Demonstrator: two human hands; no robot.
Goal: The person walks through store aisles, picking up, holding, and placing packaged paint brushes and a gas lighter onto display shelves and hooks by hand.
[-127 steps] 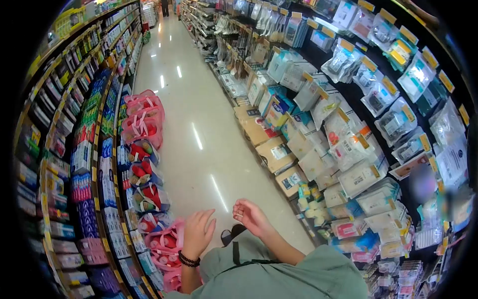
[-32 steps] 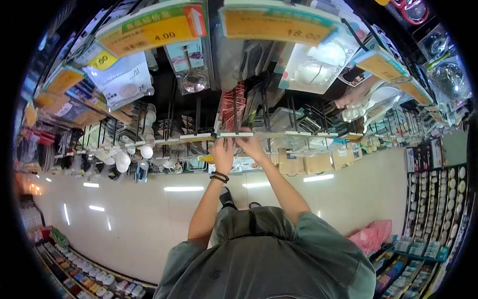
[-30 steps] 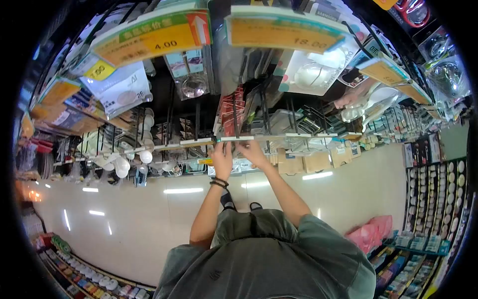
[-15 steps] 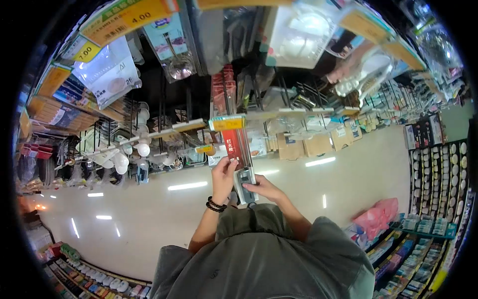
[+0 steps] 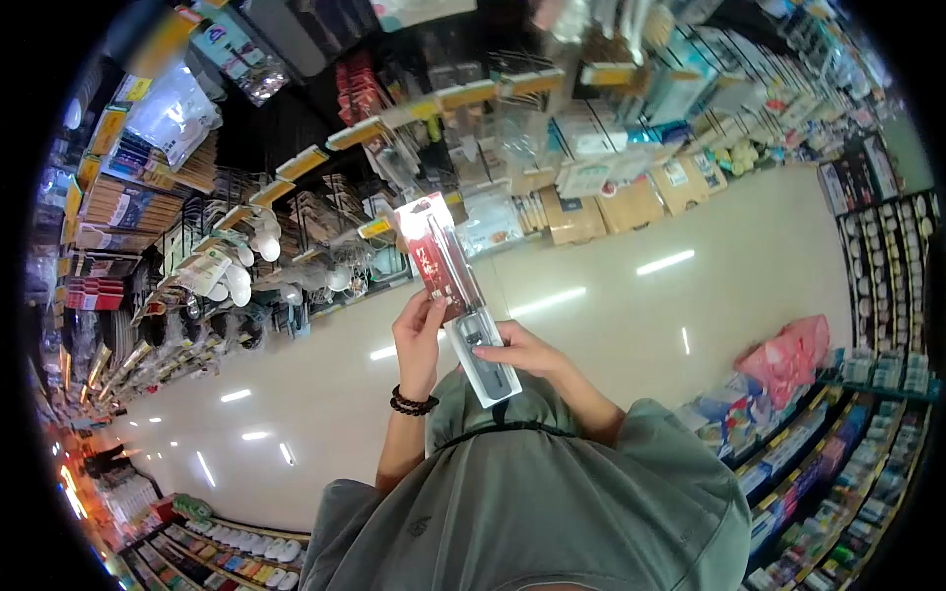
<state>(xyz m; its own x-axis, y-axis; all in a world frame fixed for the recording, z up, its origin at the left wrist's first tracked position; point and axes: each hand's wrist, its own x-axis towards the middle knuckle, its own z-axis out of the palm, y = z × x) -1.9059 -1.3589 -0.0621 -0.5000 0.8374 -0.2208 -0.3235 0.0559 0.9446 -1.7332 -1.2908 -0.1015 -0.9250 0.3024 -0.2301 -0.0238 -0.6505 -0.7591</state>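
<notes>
Lights shine in the pale shop floor [image 5: 631,315]. A blink ago the top of the long pack [image 5: 461,286] was up at the rack [image 5: 360,133] — now the pack is out over the aisle, near the green shirt [image 5: 532,483]. White writing sits on its red card, too small for me to read. A dark tool [image 5: 483,369] lies inside it. The left hand [image 5: 419,340] pinches its left edge; the right hand [image 5: 532,355] presses a thumb on the front — its other fingers are hidden.

One head-worn fisheye view looks forward and steeply down, the wearer's shirt [image 5: 532,502] close at the bottom edge, the aisle floor [image 5: 616,330] farther off beneath
</notes>
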